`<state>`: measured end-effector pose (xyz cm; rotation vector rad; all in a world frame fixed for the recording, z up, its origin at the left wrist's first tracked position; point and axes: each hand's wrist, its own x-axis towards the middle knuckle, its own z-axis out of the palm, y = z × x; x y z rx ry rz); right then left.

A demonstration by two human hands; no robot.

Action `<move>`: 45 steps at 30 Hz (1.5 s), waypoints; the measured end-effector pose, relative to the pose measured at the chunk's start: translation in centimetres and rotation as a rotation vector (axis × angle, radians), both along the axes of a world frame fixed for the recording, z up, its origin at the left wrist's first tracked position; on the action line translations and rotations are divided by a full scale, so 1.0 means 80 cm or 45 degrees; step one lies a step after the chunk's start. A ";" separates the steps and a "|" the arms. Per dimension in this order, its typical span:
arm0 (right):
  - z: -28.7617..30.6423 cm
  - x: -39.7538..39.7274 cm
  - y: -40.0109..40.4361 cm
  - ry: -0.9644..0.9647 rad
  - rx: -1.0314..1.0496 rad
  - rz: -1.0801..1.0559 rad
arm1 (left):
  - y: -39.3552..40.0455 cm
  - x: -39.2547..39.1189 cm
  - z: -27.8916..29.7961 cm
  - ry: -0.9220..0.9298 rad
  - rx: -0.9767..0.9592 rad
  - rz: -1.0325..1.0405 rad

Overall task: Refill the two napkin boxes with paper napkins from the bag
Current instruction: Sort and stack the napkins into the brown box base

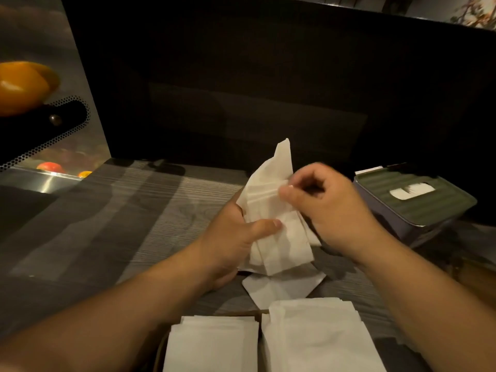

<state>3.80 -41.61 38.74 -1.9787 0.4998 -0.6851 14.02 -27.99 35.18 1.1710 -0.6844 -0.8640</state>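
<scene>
My left hand (236, 237) grips a bunch of white paper napkins (276, 210) from the left, thumb across the front. My right hand (327, 208) pinches the top sheet of that bunch near its upper right edge. A napkin box (418, 208) with a green ribbed lid stands at the right, white paper showing in its slot. Two stacks of white napkins (214, 345) (316, 339) lie side by side at the bottom, with brown paper edges around them that may be the bag. One loose napkin (281, 288) lies flat on the table under my hands.
The grey wood-grain table (134, 224) stretches to the left. A dark wall panel (268, 89) rises behind it. At the far left is a metal case (40, 178) with orange and red fruit (24, 84) behind perforated glass.
</scene>
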 end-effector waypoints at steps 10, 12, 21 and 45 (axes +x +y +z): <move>0.018 -0.019 -0.030 -0.039 0.507 0.292 | 0.011 0.002 -0.002 0.076 0.133 -0.443; 0.022 -0.015 -0.032 -0.184 0.541 0.124 | 0.009 0.002 -0.003 0.096 0.144 -0.383; 0.063 -0.031 -0.029 -0.652 0.856 0.179 | 0.000 0.005 -0.001 0.255 0.078 -0.060; 0.030 -0.014 -0.028 -0.217 0.600 -0.249 | 0.001 0.000 -0.003 0.109 0.195 -0.216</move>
